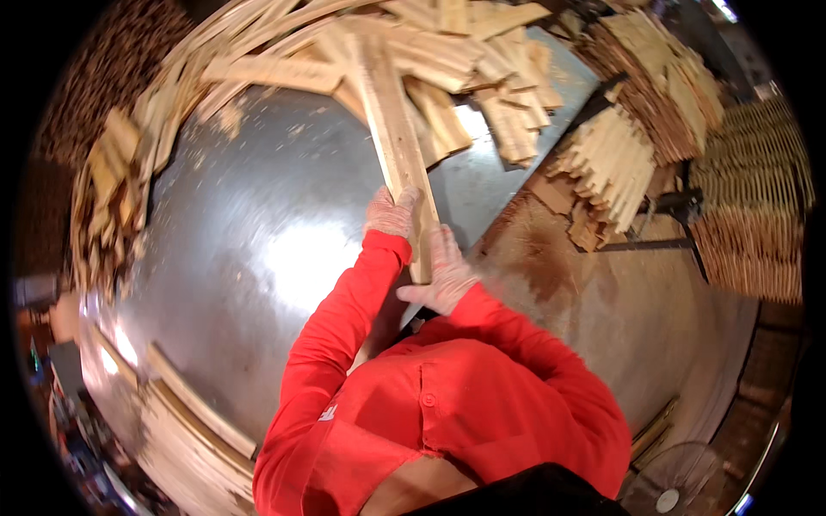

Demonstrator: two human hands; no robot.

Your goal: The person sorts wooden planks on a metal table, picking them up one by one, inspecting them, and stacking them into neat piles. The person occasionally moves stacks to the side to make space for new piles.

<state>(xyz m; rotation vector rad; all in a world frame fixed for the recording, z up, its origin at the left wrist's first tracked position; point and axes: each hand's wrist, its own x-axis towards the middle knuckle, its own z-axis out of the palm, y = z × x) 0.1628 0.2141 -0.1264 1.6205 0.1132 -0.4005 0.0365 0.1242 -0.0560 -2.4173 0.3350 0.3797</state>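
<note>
plank (397,138) end hidden between left hand (391,213), right hand (445,273)

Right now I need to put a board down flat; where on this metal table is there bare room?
The metal table is bare across its middle, left of the plank that the left hand and right hand grip. It is crowded along the far edge under the heap of wood offcuts and the left-edge scraps.
</note>
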